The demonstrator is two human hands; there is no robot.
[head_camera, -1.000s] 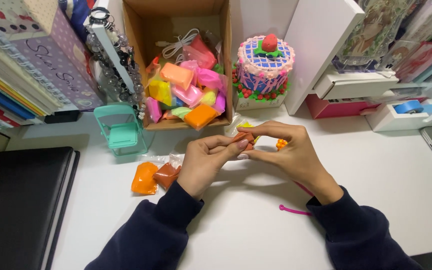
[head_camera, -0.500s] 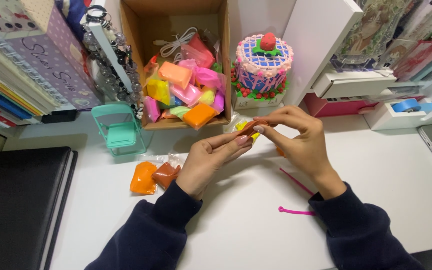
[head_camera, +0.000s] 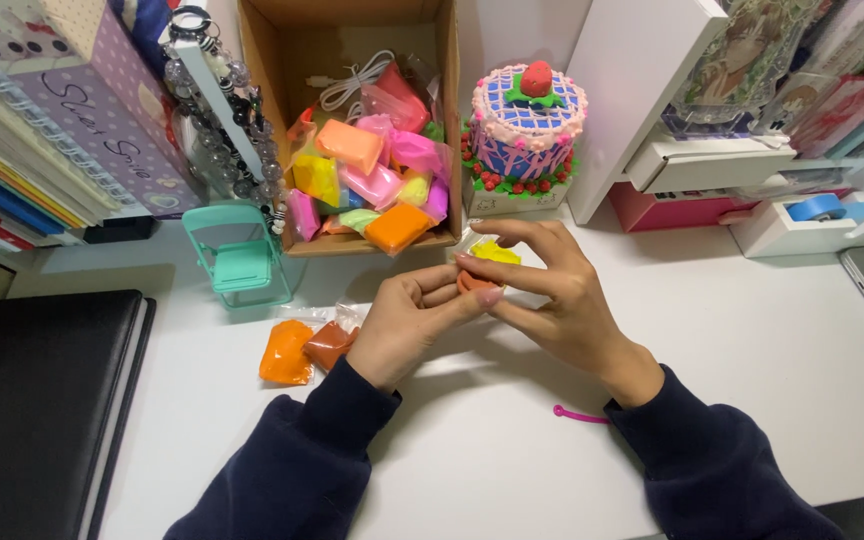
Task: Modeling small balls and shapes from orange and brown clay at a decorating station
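Over the white desk my left hand and my right hand meet at the fingertips. Between them they pinch a small reddish-brown lump of clay. Just behind the fingers lies a yellow clay piece in clear wrap. Left of my left wrist lie an orange clay packet and a brown clay packet. A thin pink tool rests on the desk by my right forearm.
A cardboard box of several coloured clay packets stands behind the hands. Beside it are a decorated model cake, a mint toy folding chair, books at the left, a black folder, white drawers and a tape dispenser.
My hands drifted slightly toward the box and stayed joined. The fingers have re-gripped the small clay lump, which now shows as a reddish-brown piece at the fingertips.
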